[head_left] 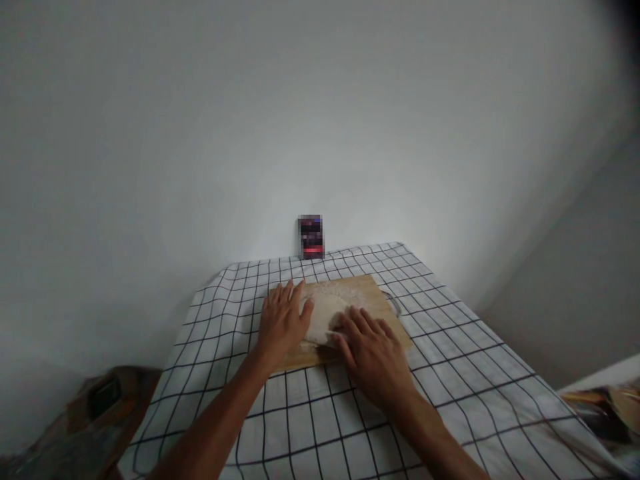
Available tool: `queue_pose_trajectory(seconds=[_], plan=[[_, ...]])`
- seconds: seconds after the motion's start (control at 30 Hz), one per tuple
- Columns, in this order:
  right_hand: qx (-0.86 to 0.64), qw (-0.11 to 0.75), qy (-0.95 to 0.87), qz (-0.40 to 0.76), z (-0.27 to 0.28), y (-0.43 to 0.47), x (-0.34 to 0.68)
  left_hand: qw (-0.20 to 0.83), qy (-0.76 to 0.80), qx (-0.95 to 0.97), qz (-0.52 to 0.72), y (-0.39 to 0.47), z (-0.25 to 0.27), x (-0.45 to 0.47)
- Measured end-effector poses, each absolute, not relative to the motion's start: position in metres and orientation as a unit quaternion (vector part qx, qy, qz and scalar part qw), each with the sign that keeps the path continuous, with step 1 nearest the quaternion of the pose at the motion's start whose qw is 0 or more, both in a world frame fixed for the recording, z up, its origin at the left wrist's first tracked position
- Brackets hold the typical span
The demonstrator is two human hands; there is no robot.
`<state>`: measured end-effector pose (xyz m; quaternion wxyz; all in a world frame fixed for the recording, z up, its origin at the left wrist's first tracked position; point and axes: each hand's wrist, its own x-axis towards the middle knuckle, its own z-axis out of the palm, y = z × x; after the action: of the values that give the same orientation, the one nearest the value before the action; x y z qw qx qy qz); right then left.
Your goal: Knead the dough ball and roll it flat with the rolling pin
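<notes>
A flat, pale sheet of dough (320, 320) lies on a wooden board (370, 287) dusted with what looks like flour. My left hand (286, 317) rests at the dough's left side, fingers stretched forward and apart, its thumb reaching onto the dough. Over the right edge of the dough lies my right hand (373, 347), its fingers spread and slightly bent. Near the right thumb, the dough's edge looks a little raised or folded. Whether the right thumb is beneath that edge, I cannot tell.
A white tablecloth (310, 427) with a black grid covers the table. Past the board stands a small blurred-out dark item (312, 237) against the wall. A metal handle (393, 303) shows at the board's right. Brown boxes (103, 400) sit low on the left.
</notes>
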<state>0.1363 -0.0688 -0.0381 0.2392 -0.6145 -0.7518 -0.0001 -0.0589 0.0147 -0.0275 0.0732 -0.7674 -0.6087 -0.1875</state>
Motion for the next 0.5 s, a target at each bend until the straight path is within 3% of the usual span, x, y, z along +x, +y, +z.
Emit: queue_pose_trajectory(seconds=[0.27,0.5], plan=[[-0.621,0.234,-0.748,0.002,-0.039,-0.058,0.139,0.021,-0.617,-0.771,-0.155,0.03,-0.021,-0.054],[-0.599,0.245,-0.762,-0.001,-0.041,-0.073,0.134,0.064,-0.589,-0.787,-0.174,0.013,-0.026,-0.062]])
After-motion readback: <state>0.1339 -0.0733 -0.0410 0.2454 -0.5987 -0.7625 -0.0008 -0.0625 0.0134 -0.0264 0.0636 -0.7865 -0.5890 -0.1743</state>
